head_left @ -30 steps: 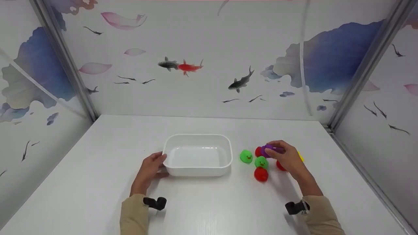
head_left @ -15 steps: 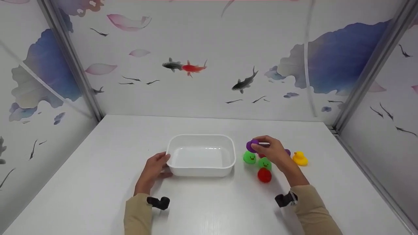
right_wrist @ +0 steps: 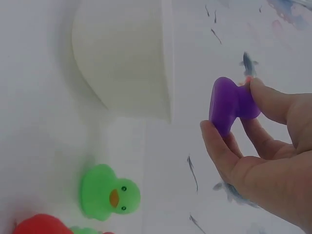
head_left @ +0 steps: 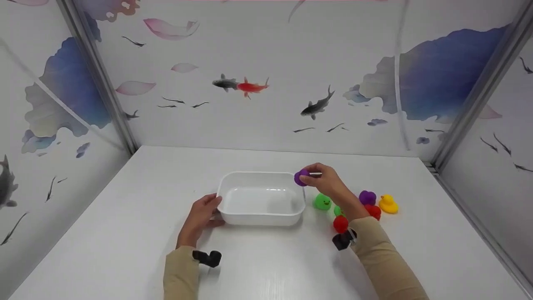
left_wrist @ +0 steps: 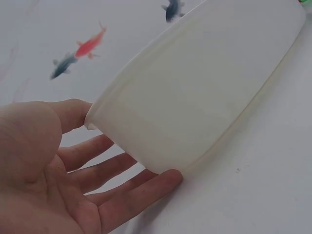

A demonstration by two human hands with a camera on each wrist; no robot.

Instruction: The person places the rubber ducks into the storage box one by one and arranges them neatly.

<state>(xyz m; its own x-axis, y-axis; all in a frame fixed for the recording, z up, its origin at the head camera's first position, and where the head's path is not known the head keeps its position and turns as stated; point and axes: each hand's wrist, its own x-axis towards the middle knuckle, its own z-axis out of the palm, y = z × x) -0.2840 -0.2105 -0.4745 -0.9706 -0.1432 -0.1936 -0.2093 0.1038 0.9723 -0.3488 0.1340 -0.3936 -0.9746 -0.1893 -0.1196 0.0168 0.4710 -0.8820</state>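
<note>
A white rectangular container [head_left: 261, 219] stands on the table; nothing lies inside it. At its left side the left hand [head_left: 202, 214] holds the rim, thumb on top; in the left wrist view that hand [left_wrist: 83, 170] has its fingers against the container's outer wall [left_wrist: 185, 87]. The right hand [head_left: 329, 182] pinches a purple toy [head_left: 301, 178] at the container's upper right corner in the head view. Seen from the right wrist, the purple toy [right_wrist: 226, 105] sits between thumb and fingertips of the right hand [right_wrist: 273, 141], apart from the container wall [right_wrist: 126, 58].
Right of the container are a green duck [head_left: 322, 202], another green toy [head_left: 339, 211] partly behind the right arm, a red toy [head_left: 340, 224], a second red one [head_left: 373, 211], a purple toy [head_left: 367, 197] and a yellow duck [head_left: 389, 204]. Printed walls enclose the table.
The right hand has lifted the purple toy from the group of toys and carried it left to the container's corner. The left hand keeps its hold on the rim. The head view has shifted slightly.
</note>
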